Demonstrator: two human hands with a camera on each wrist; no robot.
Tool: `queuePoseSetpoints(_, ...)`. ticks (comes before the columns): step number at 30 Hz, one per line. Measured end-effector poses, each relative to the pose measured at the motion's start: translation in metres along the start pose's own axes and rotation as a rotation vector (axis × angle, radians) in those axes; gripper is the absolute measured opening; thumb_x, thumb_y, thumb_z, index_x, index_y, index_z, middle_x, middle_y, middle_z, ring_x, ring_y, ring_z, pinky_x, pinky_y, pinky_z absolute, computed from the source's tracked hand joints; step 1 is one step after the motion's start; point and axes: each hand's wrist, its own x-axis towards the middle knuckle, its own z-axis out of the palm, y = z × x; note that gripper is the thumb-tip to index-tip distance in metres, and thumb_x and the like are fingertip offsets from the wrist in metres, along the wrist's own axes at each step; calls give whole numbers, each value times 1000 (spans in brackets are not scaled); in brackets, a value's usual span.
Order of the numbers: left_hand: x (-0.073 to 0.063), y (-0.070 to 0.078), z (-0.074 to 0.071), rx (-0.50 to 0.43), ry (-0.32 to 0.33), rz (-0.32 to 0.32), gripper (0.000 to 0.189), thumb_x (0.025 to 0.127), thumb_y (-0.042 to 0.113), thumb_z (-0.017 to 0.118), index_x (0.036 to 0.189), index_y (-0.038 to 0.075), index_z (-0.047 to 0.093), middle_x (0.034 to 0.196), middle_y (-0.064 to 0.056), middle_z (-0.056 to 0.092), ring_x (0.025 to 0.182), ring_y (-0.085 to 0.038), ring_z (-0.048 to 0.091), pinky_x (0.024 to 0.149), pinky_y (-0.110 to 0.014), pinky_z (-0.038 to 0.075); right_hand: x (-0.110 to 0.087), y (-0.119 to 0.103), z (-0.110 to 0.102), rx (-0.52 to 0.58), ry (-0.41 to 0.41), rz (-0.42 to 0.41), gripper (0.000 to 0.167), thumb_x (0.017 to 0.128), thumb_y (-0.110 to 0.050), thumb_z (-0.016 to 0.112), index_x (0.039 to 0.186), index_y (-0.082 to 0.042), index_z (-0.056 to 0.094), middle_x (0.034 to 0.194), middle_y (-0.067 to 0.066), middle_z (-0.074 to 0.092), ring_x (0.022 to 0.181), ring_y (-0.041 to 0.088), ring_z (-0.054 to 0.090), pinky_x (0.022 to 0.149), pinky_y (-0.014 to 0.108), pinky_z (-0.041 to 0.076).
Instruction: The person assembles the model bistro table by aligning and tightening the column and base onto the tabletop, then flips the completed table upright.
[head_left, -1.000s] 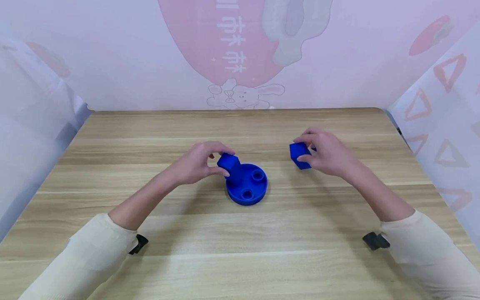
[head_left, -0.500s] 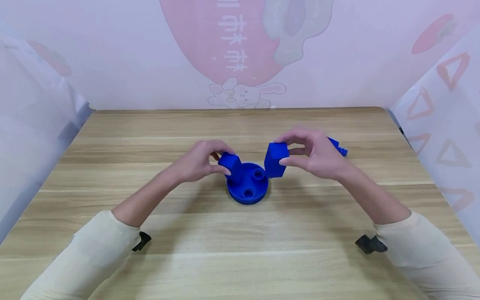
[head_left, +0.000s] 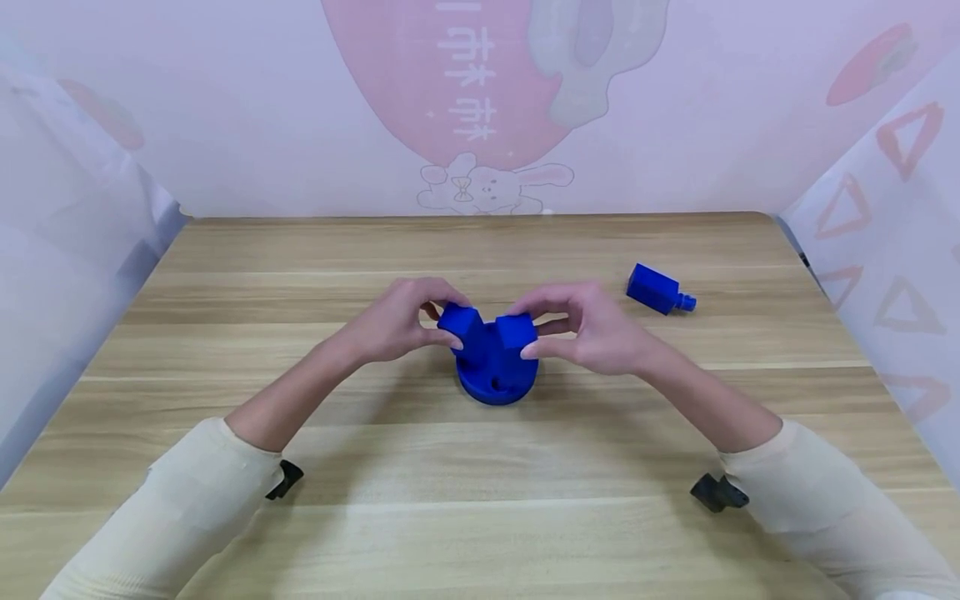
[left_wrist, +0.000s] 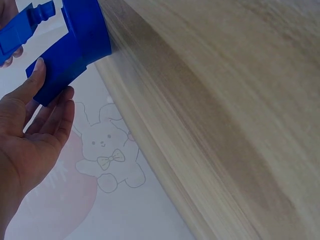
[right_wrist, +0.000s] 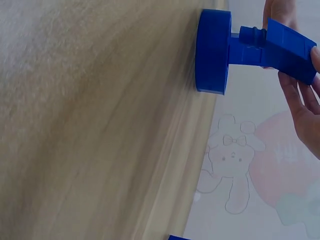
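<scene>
We pinch a blue, plastic-looking rectangular block [head_left: 459, 319] in our left hand [head_left: 397, 321], its lower end in the round blue dish [head_left: 495, 397]; our right hand [head_left: 588, 329] grips a blue block with a ribbed peg [head_left: 516, 332], tilted above the dish. A third blue block [head_left: 652, 288] lies apart on the wood-grain table [head_left: 480, 467].

The base [head_left: 491, 397] is carried by the surface [head_left: 480, 517]. In its left part, the first block [head_left: 459, 320] is held by the left grip [head_left: 401, 321]; above its right, the second block [head_left: 515, 332] by the right grip [head_left: 588, 329]. Behind and right of the base, the third block [head_left: 652, 289] is laid.
</scene>
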Motion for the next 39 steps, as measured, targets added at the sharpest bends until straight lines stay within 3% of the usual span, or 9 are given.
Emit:
queuePoseSetpoints(12, 0, 1, 0, 17, -2, -12, 41, 81, 6, 89, 118, -2, 74, 114, -14, 74, 103, -28, 68, 91, -46, 58, 9, 10, 14, -107, -93, -30, 40, 83, 0, 85, 120, 4, 72, 117, 14, 73, 108, 27, 70, 91, 39, 60)
queuePoseSetpoints(19, 1, 2, -1, 12, 1, -18, 41, 81, 6, 89, 118, -3, 74, 114, -14, 75, 103, -28, 68, 91, -46, 58, 14, 10, 8, -114, -183, -44, 45, 80, 2, 87, 121, 6, 69, 119, 16, 71, 111, 30, 69, 93, 46, 59)
queuePoseSetpoints(23, 0, 1, 0, 23, 0, -13, 40, 81, 7, 89, 118, -2, 74, 113, -13, 75, 103, -28, 68, 90, -46, 58, 15, 14, 2, -173, -295, -128, 51, 88, -4, 82, 135, 2, 63, 134, 15, 65, 120, 27, 63, 93, 39, 59)
queuePoseSetpoints(27, -1, 2, -1, 25, -3, -19, 41, 82, 6, 89, 118, -3, 74, 114, -14, 75, 103, -28, 68, 90, -46, 58, 16, 16, -1, -227, -376, -194, 49, 96, -9, 73, 143, -4, 60, 140, 12, 61, 112, 21, 60, 85, 35, 58)
queuePoseSetpoints(33, -1, 2, -1, 31, 1, -12, 41, 81, 6, 89, 118, -3, 74, 114, -14, 75, 103, -29, 68, 89, -46, 59, 19, 12, -3, -221, -386, -149, 47, 95, -10, 76, 139, -3, 62, 136, 12, 63, 108, 23, 59, 82, 38, 57)
queuePoseSetpoints(36, 0, 2, 0, 32, 6, -5, 41, 80, 6, 89, 117, -3, 74, 113, -14, 75, 102, -28, 68, 88, -46, 59, 21, 10, -4, -242, -352, -111, 48, 89, -12, 82, 132, -1, 64, 131, 11, 66, 108, 23, 60, 82, 41, 58)
queuePoseSetpoints(39, 0, 2, -1, 31, 12, 2, 41, 79, 5, 90, 117, -3, 75, 111, -14, 75, 100, -28, 68, 87, -45, 59, 23, 11, -3, -282, -289, -106, 47, 81, -15, 91, 118, -1, 66, 116, 8, 70, 97, 23, 62, 77, 44, 58)
